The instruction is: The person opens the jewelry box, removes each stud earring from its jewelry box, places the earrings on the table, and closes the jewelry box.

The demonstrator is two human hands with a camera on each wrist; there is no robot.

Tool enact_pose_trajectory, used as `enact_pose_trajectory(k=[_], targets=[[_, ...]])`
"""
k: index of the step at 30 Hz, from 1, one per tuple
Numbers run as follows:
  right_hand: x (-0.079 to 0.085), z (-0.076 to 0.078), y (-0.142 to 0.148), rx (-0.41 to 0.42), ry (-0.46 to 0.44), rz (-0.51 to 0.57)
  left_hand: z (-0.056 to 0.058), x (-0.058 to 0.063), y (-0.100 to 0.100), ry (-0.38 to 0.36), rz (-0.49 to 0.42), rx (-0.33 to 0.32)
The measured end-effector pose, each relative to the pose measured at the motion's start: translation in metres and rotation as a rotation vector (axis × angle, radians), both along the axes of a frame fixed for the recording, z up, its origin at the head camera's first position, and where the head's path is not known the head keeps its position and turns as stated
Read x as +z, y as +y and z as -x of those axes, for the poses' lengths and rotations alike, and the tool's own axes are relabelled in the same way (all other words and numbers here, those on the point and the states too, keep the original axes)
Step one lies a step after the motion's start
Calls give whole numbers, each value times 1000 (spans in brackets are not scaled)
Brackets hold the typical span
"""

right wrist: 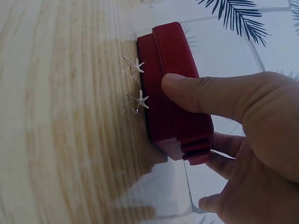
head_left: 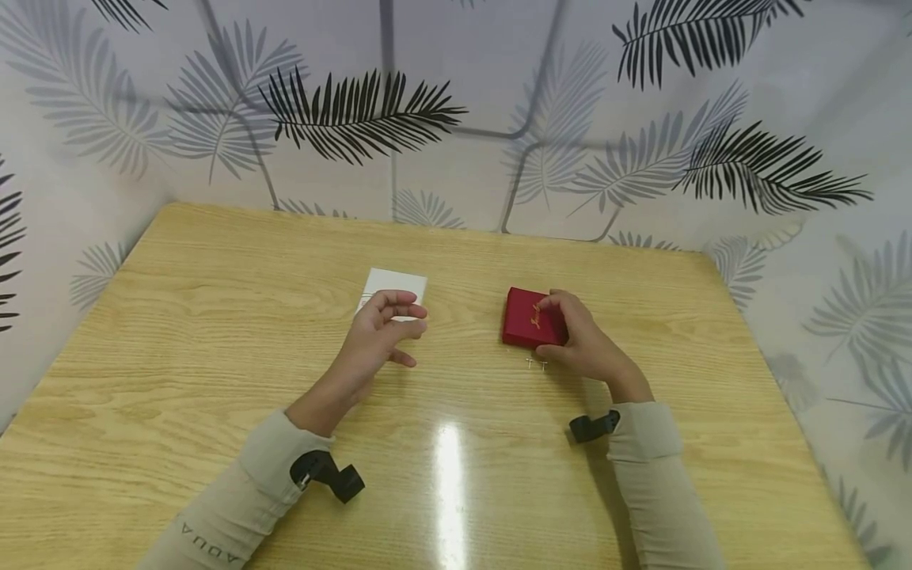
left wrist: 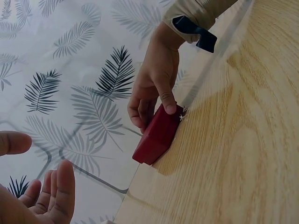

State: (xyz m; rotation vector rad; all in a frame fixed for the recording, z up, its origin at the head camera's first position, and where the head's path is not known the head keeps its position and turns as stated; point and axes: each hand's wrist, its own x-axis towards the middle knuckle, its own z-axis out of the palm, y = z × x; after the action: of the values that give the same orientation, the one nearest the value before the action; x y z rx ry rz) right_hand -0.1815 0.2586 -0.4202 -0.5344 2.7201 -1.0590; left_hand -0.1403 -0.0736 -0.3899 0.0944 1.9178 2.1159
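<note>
A small red jewellery box (head_left: pixel 523 321) with gold script on its lid sits on the table. My right hand (head_left: pixel 580 336) grips it, thumb on the near side and fingers reaching round the far side. Two silver starfish earrings (right wrist: pixel 140 99) stand on their posts along the box's near side. To the left, my left hand (head_left: pixel 381 328) is raised with its fingers loosely bent and nothing between them. Behind that hand lies a white card-like piece (head_left: pixel 396 279) with a dark line across it, partly hidden by the fingers.
The wooden table (head_left: pixel 214 317) has a light grain and a bright strip of reflected light near its front middle. A pale wall covering (head_left: pixel 456 174) with leaf prints rises behind it and at both sides. Each sleeve carries a black wrist mount (head_left: pixel 335 475).
</note>
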Motion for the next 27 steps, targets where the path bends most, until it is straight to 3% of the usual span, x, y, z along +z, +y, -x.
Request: enact_pose_trajectory(k=[11, 17, 22, 27], targets=[[1, 0, 1, -24, 33, -87, -1, 0, 0, 11, -6, -1], [12, -2, -4, -61, 82, -108, -1, 1, -2, 11, -14, 10], [32, -6, -22, -46, 142, -50, 2, 3, -7, -12, -14, 45], [46, -12, -48, 4, 137, 52, 8, 5, -16, 2, -16, 73]])
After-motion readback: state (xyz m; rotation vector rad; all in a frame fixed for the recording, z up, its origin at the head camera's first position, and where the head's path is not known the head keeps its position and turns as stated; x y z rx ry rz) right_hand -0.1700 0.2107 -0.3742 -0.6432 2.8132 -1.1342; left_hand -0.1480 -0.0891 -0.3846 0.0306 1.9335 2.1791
